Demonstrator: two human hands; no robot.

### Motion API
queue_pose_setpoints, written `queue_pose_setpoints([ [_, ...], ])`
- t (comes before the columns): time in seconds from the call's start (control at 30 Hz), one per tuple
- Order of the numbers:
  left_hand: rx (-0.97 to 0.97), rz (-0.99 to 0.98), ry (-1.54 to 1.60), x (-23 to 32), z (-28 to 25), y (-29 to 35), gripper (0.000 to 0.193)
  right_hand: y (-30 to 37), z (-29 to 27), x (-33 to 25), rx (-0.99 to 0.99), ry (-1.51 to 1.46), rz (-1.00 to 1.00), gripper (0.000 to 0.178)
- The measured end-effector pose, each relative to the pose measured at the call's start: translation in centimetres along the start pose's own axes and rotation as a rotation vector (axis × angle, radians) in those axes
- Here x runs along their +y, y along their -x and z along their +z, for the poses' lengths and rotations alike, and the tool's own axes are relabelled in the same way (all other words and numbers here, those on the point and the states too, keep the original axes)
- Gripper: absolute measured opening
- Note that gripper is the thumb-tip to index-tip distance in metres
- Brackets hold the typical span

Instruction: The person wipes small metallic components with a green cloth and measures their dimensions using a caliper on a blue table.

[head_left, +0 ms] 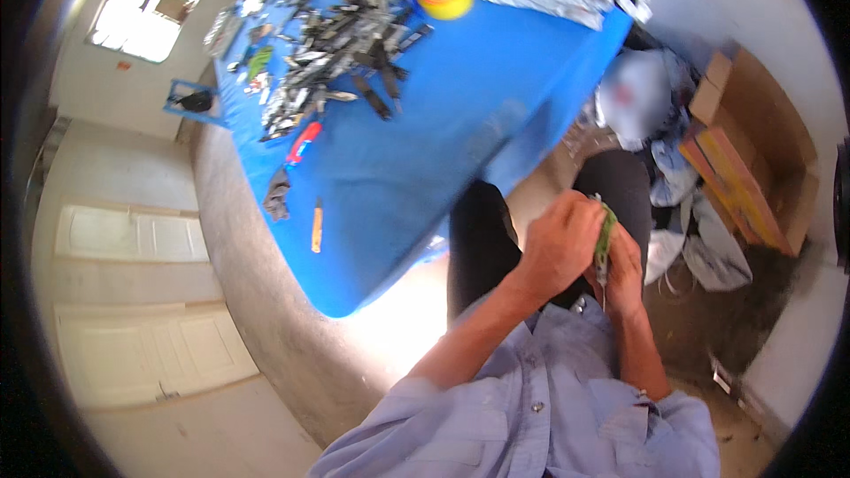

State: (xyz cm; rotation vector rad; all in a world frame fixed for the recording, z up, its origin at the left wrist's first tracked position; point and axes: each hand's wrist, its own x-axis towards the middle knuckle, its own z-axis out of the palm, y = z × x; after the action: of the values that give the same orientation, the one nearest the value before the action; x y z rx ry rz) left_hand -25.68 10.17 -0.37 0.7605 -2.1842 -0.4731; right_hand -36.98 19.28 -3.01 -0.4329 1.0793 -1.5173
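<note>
We find the work in hand right of the frame's centre, held over the lap and apart from the table. The left hand (560,239) is narrow, its fingers pinching the upper end of a slim green-and-silver piece (605,232). The right hand (623,274) is curled along the piece's right side and supports it from there. We judge that this two-sided grip keeps the piece steady, with one hand bracing while the other works. The fingers hide much of the piece; its exact kind cannot be told.

We note the piece is held between the dark-trousered thighs (611,181), probably for close sight and bodily support.

The blue-covered table (416,168) fills the upper middle. A heap of dark and silvery parts (354,35) lies toward its top, seemingly gathered together as one stock. A red tool (304,143), a grey cloth (277,195) and an orange stick-like tool (317,227) lie along the left edge, apart from the heap, perhaps so that each can be picked out separately.
</note>
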Motion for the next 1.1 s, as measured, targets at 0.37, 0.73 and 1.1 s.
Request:
queue_pose_setpoints([
  [0.37,0.252,-0.223,0.122,-1.4,-1.7,-2.5,0.011,0.0,0.1,-1.2,-0.056,-0.088,0.01,0.041],
  [0.73,0.064,-0.176,0.231,3.4,-5.1,4.7,0.01,-1.0,3.5,-1.1,-0.029,-0.202,0.066,0.032],
  [1.1,0.185,-0.117,-0.099,-2.4,-8.7,4.9,0.01,-1.2,9.6,1.3,-0.306,-0.071,0.157,0.028],
])
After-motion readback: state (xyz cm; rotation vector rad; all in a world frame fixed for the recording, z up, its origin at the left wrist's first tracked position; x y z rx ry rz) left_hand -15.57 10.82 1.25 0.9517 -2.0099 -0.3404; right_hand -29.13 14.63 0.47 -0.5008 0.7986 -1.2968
